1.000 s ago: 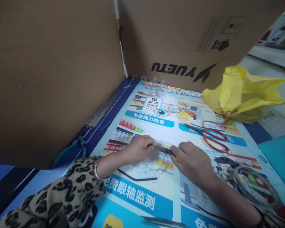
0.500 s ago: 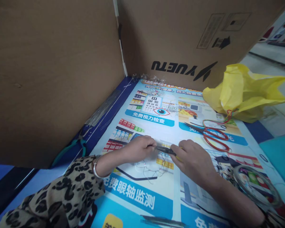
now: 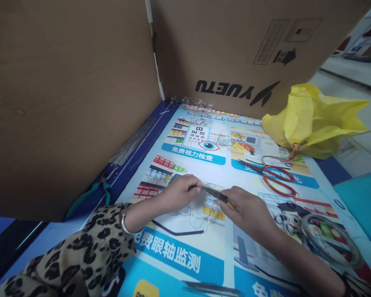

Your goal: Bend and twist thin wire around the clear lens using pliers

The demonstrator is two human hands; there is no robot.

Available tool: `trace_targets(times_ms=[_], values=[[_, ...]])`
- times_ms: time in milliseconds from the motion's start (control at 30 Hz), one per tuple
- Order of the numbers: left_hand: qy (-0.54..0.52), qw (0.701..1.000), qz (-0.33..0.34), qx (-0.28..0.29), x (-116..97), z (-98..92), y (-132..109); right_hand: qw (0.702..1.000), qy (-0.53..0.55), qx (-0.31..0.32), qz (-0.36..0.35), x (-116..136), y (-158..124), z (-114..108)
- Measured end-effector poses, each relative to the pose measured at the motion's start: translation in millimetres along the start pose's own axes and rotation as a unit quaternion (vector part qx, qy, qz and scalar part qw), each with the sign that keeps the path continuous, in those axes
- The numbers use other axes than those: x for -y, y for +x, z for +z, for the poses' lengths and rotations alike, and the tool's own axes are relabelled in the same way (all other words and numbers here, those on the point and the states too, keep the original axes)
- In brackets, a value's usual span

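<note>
My left hand (image 3: 184, 192) is pinched closed on a thin wire, its fingertips right at the jaws of the pliers. Thin bent wire (image 3: 198, 220) hangs or lies in loose loops just below it; which strands connect is hard to see. Long-nosed pliers (image 3: 216, 194) with dark jaws and yellow handles are gripped in my right hand (image 3: 247, 210), their tip pointing left toward my left fingers. Red-handled scissors (image 3: 278, 177) lie on the printed poster (image 3: 228, 231) beyond my right hand.
Cardboard walls (image 3: 74, 103) stand at the left and back. Teal-handled pliers (image 3: 105, 192) and straight wires (image 3: 131, 142) lie along the left edge. A yellow bag (image 3: 306, 119) sits back right, a wire coil (image 3: 355, 255) at right. Dark thin rods (image 3: 210, 288) lie in front.
The pliers in my right hand have tilted, and their tip has risen slightly beside my left fingertips. My right hand has turned a little; the left stays nearly in place.
</note>
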State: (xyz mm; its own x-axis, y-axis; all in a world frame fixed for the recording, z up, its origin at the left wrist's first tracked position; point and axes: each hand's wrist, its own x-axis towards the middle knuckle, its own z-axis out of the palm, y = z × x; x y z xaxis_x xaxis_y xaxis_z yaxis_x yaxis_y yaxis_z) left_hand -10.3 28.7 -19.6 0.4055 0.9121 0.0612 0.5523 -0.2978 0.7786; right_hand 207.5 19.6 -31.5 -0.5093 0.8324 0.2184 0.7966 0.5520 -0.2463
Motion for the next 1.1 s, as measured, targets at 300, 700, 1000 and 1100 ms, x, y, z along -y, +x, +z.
trace_targets(times_ms=[300, 700, 1000, 1100], values=[[-0.063, 0.998, -0.025, -0.004, -3.1, -1.5, -1.2, 0.992, 0.114, 0.042, 0.014, -2.3, 3.3, 0.8], [-0.018, 0.999, 0.032, 0.001, 4.9, -4.0, -0.7, 0.978, -0.009, -0.181, -0.101, -29.8, 5.6, 1.3], [0.018, 0.996, 0.077, 0.035, -0.3, -4.8, -3.8, 0.985, -0.062, -0.094, -0.132, -20.9, 5.1, -1.1], [0.027, 0.995, 0.084, 0.046, -1.8, -4.0, -4.5, 0.982, -0.079, -0.095, -0.141, -20.3, 5.2, -2.7]])
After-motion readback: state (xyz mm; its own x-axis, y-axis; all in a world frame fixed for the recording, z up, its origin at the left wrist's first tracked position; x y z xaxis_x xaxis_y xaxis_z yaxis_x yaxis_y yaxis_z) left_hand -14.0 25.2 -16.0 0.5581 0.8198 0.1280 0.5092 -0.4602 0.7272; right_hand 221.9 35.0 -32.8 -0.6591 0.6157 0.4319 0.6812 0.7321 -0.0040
